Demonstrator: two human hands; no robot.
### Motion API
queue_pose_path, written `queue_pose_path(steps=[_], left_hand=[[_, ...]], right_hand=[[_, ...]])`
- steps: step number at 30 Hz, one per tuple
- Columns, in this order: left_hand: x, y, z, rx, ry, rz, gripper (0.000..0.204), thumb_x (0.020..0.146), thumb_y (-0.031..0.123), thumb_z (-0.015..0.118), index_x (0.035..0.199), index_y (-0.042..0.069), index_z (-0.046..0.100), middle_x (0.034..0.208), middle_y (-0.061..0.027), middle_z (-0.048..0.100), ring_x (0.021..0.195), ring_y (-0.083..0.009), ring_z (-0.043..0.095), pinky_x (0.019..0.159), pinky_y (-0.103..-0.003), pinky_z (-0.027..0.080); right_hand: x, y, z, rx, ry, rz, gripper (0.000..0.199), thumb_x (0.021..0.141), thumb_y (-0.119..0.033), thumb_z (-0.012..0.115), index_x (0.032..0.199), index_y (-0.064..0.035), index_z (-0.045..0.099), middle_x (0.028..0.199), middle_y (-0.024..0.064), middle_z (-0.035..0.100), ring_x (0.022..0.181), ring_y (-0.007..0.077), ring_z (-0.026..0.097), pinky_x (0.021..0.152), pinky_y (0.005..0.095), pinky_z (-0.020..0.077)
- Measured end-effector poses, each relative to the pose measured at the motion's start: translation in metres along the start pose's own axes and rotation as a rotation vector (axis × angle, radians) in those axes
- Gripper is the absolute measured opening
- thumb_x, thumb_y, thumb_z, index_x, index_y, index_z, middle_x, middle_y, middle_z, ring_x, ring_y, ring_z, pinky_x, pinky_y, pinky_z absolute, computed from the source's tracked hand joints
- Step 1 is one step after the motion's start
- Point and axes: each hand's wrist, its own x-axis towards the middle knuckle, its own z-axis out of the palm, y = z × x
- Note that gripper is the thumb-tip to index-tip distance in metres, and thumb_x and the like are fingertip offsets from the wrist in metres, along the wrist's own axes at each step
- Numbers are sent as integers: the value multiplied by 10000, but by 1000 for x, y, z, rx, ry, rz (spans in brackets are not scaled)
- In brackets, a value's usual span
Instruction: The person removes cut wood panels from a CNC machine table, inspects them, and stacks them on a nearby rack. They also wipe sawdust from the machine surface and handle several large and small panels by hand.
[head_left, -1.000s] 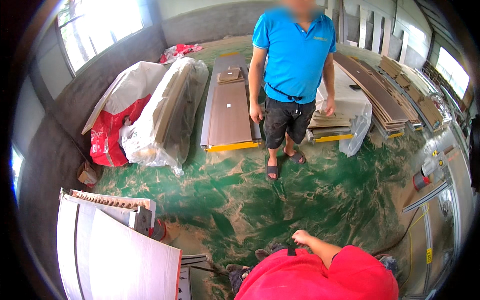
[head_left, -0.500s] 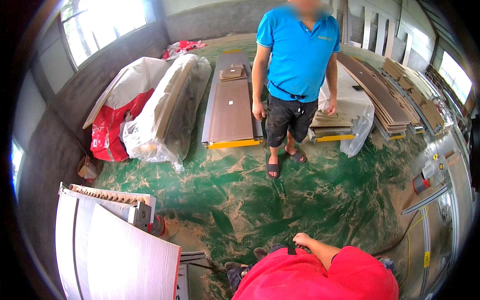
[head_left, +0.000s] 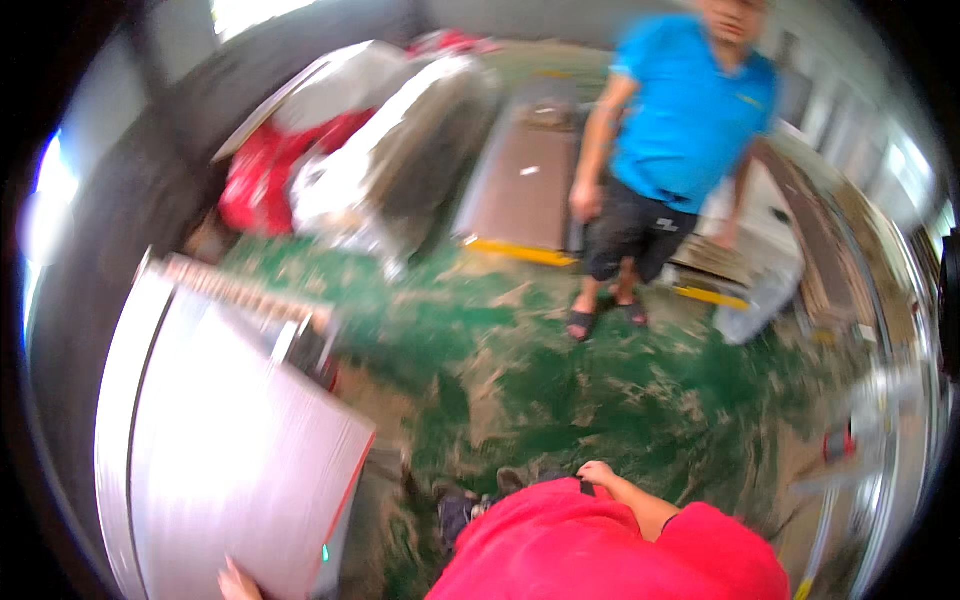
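Note:
My left hand comes in at the lower edge, fingers stretched out, over the pale panel on the left. Blur keeps me from telling whether it touches the surface. The panel is broad, with a thin red line along its right edge. In front of my red shirt is my right hand, its fingers curled, beside a small dark strap. What it holds, if anything, is hidden.
A person in a blue shirt stands ahead on the dusty green floor. Behind them lie brown boards on a yellow-edged platform. Plastic-wrapped stacks are at the left, more boards at the right. Machine framing stands near right.
My view has swung left and tilted, so the room appears shifted right and blurred. My left hand has come into view over the panel. My right hand stays at the shirt front.

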Motion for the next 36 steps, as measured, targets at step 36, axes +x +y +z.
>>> queue_pose_path(steps=[36], left_hand=[[-187, -207, 138, -960, 317, -1376, 703, 974, 586, 445, 1364, 1, 425, 1267, -237, 545, 1124, -358, 565, 965, -475, 444]], right_hand=[[-142, -573, -20, 54, -90, -613, 393, 989, -321, 539, 1318, -107, 540, 1051, 36, 613, 895, 145, 588, 779, 291, 497]])
